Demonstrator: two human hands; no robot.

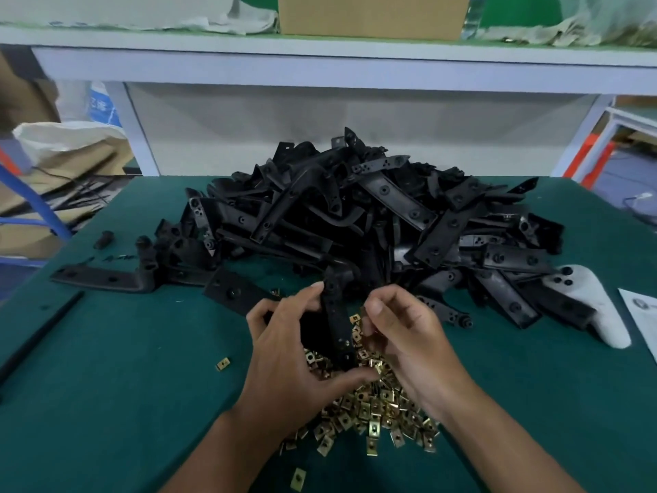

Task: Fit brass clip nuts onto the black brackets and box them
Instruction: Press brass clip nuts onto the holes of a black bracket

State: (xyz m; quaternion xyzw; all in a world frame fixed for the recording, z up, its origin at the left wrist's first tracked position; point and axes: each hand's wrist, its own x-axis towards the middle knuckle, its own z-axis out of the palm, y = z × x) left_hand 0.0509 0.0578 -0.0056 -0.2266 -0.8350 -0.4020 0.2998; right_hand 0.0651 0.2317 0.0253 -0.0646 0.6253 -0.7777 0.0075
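A big heap of black brackets (373,215) covers the middle of the green table (106,386). In front of it lies a pile of brass clip nuts (373,410). My left hand (288,357) grips one black bracket (336,322) upright over the nuts, fingers at its top and thumb near its lower end. My right hand (401,336) is beside the bracket's right edge with fingers curled; it seems to pinch a brass nut, mostly hidden by the fingers.
A single bracket (103,277) and a black rod (39,336) lie at the left. Stray nuts (223,364) sit loose on the mat. A white controller (590,300) rests at the right by a paper sheet (640,311). A cardboard box (369,16) stands on the shelf behind.
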